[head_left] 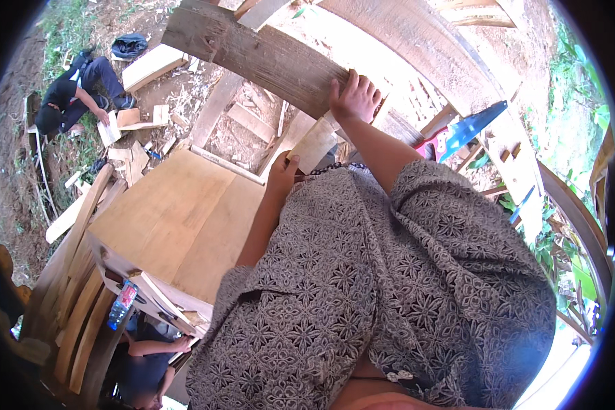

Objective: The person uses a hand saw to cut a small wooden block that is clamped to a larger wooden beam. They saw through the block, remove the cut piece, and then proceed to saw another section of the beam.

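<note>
My left hand [281, 174] is closed around the lower edge of a short, pale wooden board [314, 147], its thumb lying on the face. The board stands tilted in front of my waist. My right hand [355, 99] is at the end of a long, weathered plank [273, 61], thumb on the near face and fingers bent over the edge. The pale board's upper end lies just below my right wrist, and I cannot tell whether they touch. Right of my right forearm rests a handsaw [451, 140] with a red handle and blue blade.
A plywood-topped box [178, 212] stands at my left, with a plastic bottle [123, 301] beside it. One person [82, 96] crouches among wood offcuts at the far left; another [147, 355] works at lower left. Long boards [82, 307] lean beside the box. A wide plank [417, 41] crosses the far right.
</note>
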The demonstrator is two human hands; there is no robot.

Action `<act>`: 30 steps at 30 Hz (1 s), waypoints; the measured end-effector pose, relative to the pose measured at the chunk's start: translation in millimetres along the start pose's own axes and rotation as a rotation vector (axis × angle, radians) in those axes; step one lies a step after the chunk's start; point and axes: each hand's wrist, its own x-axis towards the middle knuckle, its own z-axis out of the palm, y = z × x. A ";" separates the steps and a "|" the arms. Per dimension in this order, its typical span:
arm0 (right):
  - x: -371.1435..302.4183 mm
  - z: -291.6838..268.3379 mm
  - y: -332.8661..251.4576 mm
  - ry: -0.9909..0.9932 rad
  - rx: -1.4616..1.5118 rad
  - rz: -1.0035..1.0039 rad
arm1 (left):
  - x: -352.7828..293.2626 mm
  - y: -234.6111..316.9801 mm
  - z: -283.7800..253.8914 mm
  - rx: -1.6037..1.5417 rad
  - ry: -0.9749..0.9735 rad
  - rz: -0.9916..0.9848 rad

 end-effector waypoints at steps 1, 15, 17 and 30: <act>2.0 4.5 2.9 0.017 0.002 0.003 | 9.9 -5.1 -3.3 -0.037 -0.029 -0.008; -57.8 -139.3 35.6 -0.281 0.621 -0.296 | -22.2 122.0 -36.7 0.110 -0.268 0.449; -66.0 -172.4 41.8 -0.321 0.811 -0.108 | -39.0 153.2 -38.2 0.212 -0.365 0.505; -123.1 -263.8 48.0 0.481 1.085 -0.515 | -89.8 220.7 123.7 0.322 -0.874 0.658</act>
